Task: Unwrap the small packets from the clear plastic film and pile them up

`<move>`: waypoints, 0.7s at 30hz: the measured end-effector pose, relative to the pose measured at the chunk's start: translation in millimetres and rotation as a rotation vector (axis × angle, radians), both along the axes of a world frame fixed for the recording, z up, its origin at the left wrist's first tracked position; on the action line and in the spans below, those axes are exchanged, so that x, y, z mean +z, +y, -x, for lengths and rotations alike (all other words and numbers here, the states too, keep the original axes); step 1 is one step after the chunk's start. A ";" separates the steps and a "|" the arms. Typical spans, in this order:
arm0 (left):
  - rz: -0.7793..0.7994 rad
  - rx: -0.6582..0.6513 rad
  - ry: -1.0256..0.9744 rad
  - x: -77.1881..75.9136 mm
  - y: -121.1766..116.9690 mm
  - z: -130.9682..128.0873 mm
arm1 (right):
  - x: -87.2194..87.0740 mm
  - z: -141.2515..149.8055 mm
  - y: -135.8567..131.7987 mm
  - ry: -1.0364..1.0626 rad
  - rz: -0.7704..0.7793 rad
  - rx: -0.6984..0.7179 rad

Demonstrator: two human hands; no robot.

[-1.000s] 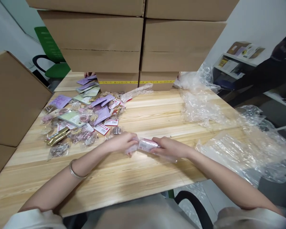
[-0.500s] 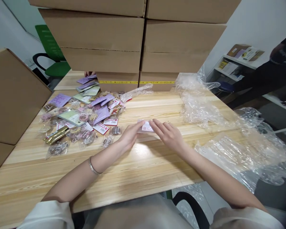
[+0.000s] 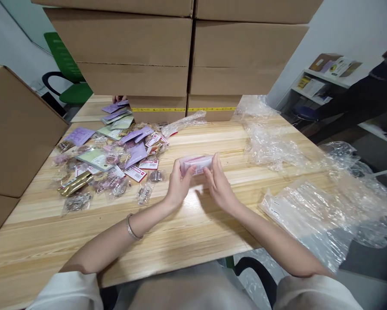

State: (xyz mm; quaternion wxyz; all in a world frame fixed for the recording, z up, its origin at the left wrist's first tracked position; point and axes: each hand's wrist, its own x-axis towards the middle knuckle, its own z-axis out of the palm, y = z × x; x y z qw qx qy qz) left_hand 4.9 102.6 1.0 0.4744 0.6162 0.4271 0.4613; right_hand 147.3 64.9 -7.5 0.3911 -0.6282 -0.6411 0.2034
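Between my two hands is a small clear plastic packet with a pale pink and white printed insert, raised a little above the wooden table. My left hand grips its left end, thumb on the near face. At the right end, my right hand holds it between thumb and fingers. Left of my hands lies a pile of small clear-wrapped pieces, with purple packets, green packets, a gold packet and red-edged barcode cards. What is inside the held packet is hard to make out.
Large cardboard boxes are stacked across the table's back, and another carton stands at the left. Crumpled clear plastic bags cover the right side. Another person's hand shows behind the pile; a person in dark clothes is at far right.
The packet has been lifted and tilted up, showing more of its face. My right hand has turned from lying over it to gripping its right end, and my left thumb has come to the front.
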 end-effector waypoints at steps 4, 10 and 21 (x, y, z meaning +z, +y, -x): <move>0.033 -0.120 -0.072 1.1 4.5 -0.1 | 1.0 -9.2 6.0 0.374 0.123 0.086; 0.136 -0.385 0.029 -2.9 22.1 5.5 | 6.1 -23.8 3.3 0.798 0.384 0.241; -0.013 -0.469 0.211 -22.6 26.7 3.5 | 9.8 -61.9 21.2 0.884 0.371 0.024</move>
